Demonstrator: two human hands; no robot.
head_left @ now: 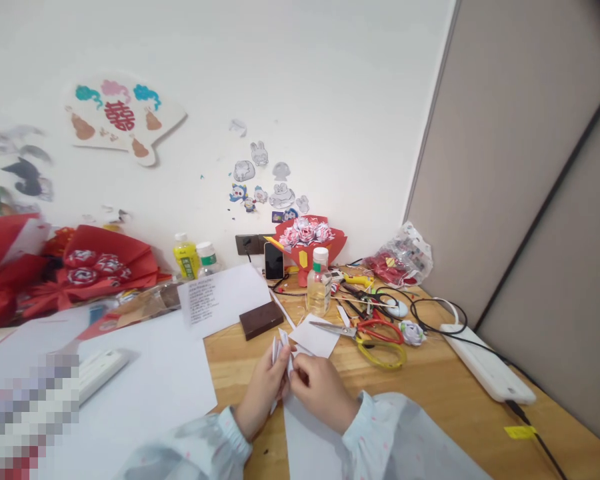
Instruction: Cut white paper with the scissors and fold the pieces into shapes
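The left hand (263,381) and the right hand (321,390) are together at the near middle of the wooden table (440,393). Between them is a small folded white paper (283,339), held above the table with its pointed ends upward. The left thumb and fingers pinch this paper from the left side. The right fingers are curled and meet it on the right side, but their tips are partly hidden, so I cannot tell exactly how they grip.

Below the right hand and its sleeve lies a larger white sheet (307,437). Just beyond the hands there is a small white paper piece (319,339), and the blades of the scissors (350,331) reach over it, with the red and yellow handles to the right. A paper flower (412,333) lies just beside these handles. To the far left of the hands is a dark rectangular block (261,320). Farther away stand a bottle (319,290) with a green label and a red-wrapped bouquet (307,235) of pink and white flowers
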